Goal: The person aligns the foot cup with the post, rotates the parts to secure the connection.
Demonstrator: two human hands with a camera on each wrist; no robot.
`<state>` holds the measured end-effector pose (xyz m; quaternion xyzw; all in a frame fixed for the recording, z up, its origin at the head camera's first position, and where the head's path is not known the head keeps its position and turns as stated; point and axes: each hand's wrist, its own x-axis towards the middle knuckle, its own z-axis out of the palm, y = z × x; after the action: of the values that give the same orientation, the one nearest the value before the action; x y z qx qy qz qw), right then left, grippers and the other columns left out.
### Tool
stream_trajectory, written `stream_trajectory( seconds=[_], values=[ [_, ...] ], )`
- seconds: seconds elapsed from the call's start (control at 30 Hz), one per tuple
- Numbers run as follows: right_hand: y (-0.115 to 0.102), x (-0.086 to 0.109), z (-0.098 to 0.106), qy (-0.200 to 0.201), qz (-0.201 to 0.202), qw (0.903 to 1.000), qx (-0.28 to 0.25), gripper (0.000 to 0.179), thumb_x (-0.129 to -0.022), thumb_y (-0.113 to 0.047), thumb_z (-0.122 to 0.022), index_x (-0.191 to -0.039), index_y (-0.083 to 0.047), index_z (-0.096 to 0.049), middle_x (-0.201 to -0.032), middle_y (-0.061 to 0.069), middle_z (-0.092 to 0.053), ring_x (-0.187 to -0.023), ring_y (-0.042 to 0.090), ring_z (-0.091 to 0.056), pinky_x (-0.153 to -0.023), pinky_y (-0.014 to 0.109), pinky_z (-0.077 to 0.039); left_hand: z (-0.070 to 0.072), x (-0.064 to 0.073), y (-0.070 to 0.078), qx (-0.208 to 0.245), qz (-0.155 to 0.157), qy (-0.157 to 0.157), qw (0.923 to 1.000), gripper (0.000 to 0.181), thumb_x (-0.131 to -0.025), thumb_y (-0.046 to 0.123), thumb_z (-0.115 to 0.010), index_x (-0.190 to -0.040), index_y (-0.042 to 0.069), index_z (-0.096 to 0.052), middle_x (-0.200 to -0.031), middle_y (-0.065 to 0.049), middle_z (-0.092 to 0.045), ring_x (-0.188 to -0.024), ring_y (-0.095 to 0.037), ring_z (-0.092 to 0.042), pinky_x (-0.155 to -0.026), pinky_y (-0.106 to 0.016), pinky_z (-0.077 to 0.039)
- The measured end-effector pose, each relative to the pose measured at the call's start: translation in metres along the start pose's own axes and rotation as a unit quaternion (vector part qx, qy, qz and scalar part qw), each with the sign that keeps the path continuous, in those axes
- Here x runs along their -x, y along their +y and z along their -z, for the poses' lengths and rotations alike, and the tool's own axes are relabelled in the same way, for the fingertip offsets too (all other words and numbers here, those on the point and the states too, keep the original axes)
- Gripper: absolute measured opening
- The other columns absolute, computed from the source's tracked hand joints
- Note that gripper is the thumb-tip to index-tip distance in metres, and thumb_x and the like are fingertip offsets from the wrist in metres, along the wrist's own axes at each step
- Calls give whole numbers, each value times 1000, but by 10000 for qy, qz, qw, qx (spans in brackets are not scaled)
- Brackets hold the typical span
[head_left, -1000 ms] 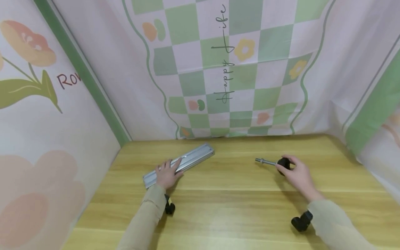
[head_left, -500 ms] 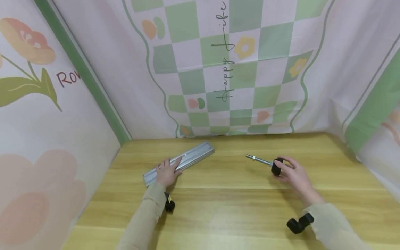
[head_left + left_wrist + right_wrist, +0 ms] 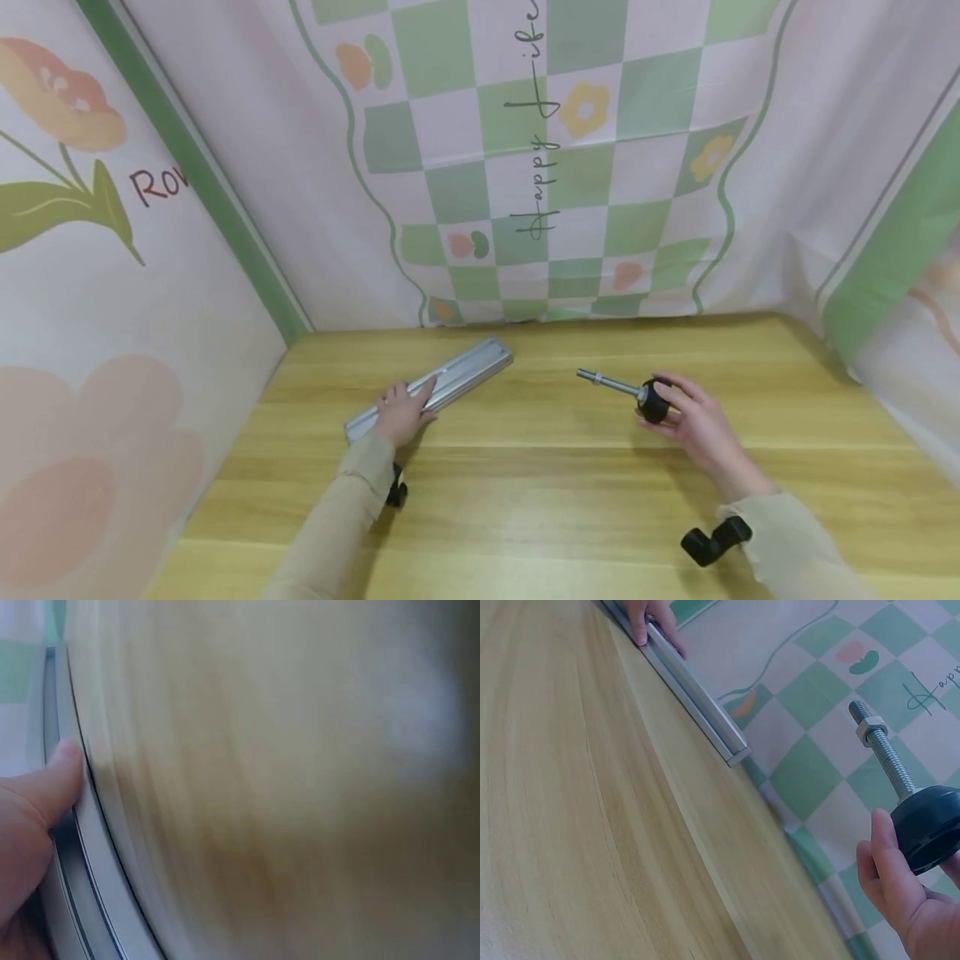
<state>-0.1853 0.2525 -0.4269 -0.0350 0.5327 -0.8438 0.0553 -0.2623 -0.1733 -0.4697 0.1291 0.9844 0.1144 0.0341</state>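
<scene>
A silver slotted aluminium profile (image 3: 472, 367) lies slantwise on the left part of the table. My left hand (image 3: 402, 415) grips it near its middle, fingers over the top; in the left wrist view the thumb (image 3: 61, 780) presses along its side. Off the table to the right, my right hand (image 3: 699, 427) holds a levelling foot by its round black base (image 3: 654, 400). The foot's threaded rod (image 3: 892, 761) points left toward the profile, slightly upward. A hex nut (image 3: 871, 731) sits on the rod near its free end.
The wood-grain table (image 3: 510, 517) ends against a hanging cloth (image 3: 577, 192) with green and white checks. More printed cloth (image 3: 67, 333) closes off the left side. A black wrist camera mount (image 3: 715, 540) sticks out below the right sleeve.
My right hand has moved a little left with the levelling foot, turning it so the rod's end rises. The left hand stays on the profile, which keeps its place.
</scene>
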Motion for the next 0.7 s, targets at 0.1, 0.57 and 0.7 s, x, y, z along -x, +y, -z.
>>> stream_trajectory(
  seconds=[0.1,0.57,0.7],
  values=[
    [-1,1,1,-20,-1,10000,43,29,-100,-9,-44,-100,-26,-67,-100,-3,-60,-82,20,-69,-75,30,-61,0,-1,0,-147,-73,-129,9998,66,-95,40,-52,-151,23,-23,-135,-36,-34,-125,-49,-34,-105,-69,-28],
    [-1,3,0,-78,-30,10000,19,27,-100,-9,-44,-99,-24,-67,-101,-2,-59,-83,20,-69,-76,31,-61,1,-22,13,-853,-891,-36,9924,56,-98,36,-50,-148,18,-32,-128,-33,-44,-119,-45,-46,-95,-58,-47],
    [1,4,-3,-60,-93,9999,31,26,-100,-9,-45,-99,-24,-67,-100,-2,-59,-83,20,-69,-77,31,-61,2,-29,23,-750,-775,-205,9940,56,-98,36,-49,-149,19,-31,-133,-33,-42,-124,-46,-42,-99,-61,-43]
  ],
)
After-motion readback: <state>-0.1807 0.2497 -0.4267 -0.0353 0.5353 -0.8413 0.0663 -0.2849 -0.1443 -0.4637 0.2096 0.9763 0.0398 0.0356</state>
